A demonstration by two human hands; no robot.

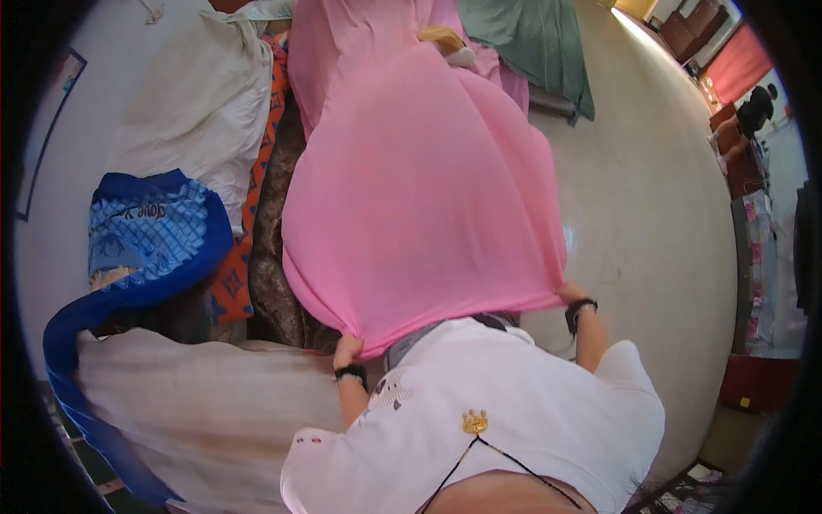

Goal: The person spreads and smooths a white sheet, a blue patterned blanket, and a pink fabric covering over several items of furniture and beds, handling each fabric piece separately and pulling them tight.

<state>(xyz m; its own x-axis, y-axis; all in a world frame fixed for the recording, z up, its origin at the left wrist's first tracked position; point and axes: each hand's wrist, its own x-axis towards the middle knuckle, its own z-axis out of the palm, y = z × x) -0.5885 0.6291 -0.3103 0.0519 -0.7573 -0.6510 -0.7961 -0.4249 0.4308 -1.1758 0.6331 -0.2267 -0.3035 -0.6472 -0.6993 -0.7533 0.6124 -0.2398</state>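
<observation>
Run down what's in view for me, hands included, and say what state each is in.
Pink cloth: spread wide, gathered at its near corners.
Left hand: closed on the cloth's near left corner.
Right hand: closed on its near right corner.
Green cloth: draped, creased.
White cloth: rumpled.

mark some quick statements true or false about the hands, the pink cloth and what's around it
1. The left hand grips the pink cloth. True.
2. Only one hand touches it. False: the right hand grips it too.
3. A blue printed cloth lies left of it. True.
4. The cloth at its upper right is yellow. False: that is a green cloth.
5. Another person is visible at far right. True.
</observation>
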